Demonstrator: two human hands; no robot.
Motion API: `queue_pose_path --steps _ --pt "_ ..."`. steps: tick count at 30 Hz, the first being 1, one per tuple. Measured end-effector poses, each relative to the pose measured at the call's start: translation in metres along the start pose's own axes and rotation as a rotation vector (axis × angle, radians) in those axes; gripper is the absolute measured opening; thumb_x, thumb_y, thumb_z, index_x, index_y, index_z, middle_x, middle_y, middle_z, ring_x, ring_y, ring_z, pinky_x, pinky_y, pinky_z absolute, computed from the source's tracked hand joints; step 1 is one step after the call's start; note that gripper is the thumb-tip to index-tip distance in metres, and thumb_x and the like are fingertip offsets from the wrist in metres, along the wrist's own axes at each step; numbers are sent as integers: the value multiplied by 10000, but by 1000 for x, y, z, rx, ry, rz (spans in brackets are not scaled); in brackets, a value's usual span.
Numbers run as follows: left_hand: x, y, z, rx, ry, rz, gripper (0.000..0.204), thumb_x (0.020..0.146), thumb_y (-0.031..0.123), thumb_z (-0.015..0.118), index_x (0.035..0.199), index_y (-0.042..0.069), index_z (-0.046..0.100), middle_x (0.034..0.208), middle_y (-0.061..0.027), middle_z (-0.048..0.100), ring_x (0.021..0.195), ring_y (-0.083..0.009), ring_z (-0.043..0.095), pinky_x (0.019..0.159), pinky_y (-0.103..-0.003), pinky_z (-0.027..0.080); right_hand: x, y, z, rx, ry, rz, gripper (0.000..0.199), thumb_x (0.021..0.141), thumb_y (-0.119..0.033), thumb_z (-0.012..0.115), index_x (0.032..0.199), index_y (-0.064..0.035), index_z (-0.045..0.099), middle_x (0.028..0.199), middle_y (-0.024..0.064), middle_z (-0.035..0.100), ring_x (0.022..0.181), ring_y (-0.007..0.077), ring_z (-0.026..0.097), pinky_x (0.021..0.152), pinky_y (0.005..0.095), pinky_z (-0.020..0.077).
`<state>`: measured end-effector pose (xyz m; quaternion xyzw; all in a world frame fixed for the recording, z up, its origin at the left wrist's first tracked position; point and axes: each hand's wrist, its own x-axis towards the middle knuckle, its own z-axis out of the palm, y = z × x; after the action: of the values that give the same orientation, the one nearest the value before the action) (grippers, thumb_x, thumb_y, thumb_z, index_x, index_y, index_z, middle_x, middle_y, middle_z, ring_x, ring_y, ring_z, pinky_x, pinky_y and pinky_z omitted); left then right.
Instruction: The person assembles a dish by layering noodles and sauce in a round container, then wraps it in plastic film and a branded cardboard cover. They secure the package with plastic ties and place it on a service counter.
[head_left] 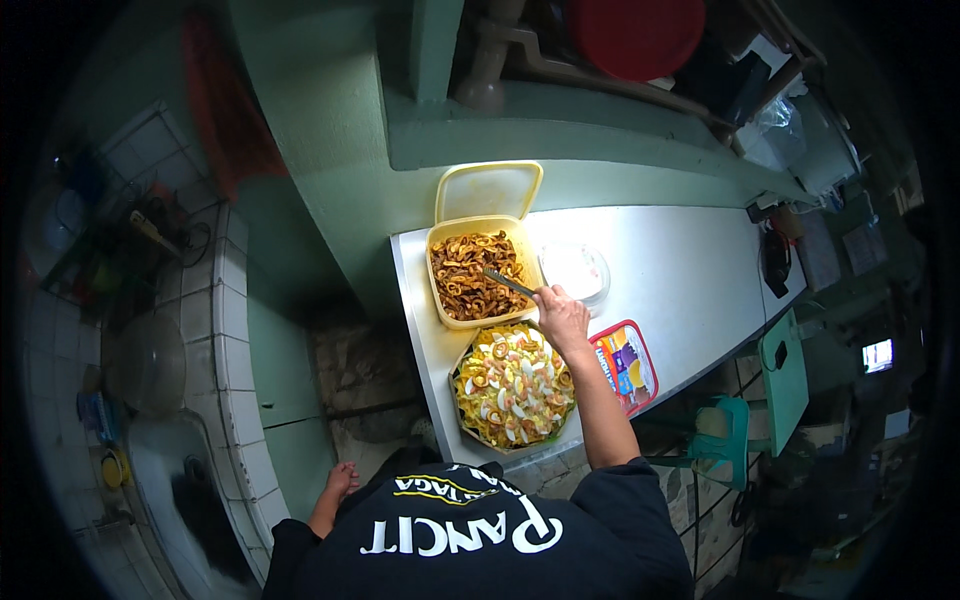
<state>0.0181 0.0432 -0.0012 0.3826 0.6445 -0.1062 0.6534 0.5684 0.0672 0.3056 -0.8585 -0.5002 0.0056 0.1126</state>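
Right hand [562,312] grips a metal utensil [508,282], its tip in the yellow container of fried pieces [470,275] at twelve o'clock from the noodle tray [513,387] on the desk [690,270]. Left hand unseen.

A person in a black short-sleeved cotton T-shirt [480,540] fills the frame at six o'clock, with white block lettering and a yellow-edged emblem printed across the cloth. The right hand [562,315] and its forearm are bare, with no glove. A bare foot [340,480] shows at seven o'clock.
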Motion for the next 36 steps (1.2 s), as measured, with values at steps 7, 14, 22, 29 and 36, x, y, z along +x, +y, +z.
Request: queue_pose_path --steps 7,14,22,29,36 --pt "-8 -20 8 59 12 7 305 960 256 447 1240 162 523 958 -42 621 687 -163 579 589 -328 480 -38 19 -24 177 131 63 203 913 -263 522 903 -102 645 856 102 635 734 333 636 662 443 501" --pt "-15 -11 14 -32 -9 98 315 962 259 436 1244 147 523 973 -34 618 698 -158 596 573 -306 470 1 12 -1 -60 -138 113 272 903 -300 522 892 -74 672 911 162 652 822 368 633 741 475 493" --pt "-5 -9 10 5 -7 17 304 963 253 431 1232 152 531 952 -29 616 690 -158 587 582 -306 477 -18 18 -36 41 -37 146 244 899 -281 529 899 -85 673 925 137 652 837 354 637 765 467 488" --pt "5 -27 -1 28 -3 53 311 968 269 430 1247 162 516 926 -27 599 721 -161 579 602 -324 490 -66 25 -55 273 120 72 203 900 -224 537 911 -58 653 893 147 639 800 348 623 711 437 478" --pt "5 9 3 31 -6 56 302 969 280 436 1236 171 523 947 -22 607 712 -153 594 588 -319 476 -166 44 -47 264 42 237 181 893 -197 542 923 -54 650 862 146 631 785 350 620 702 438 482"
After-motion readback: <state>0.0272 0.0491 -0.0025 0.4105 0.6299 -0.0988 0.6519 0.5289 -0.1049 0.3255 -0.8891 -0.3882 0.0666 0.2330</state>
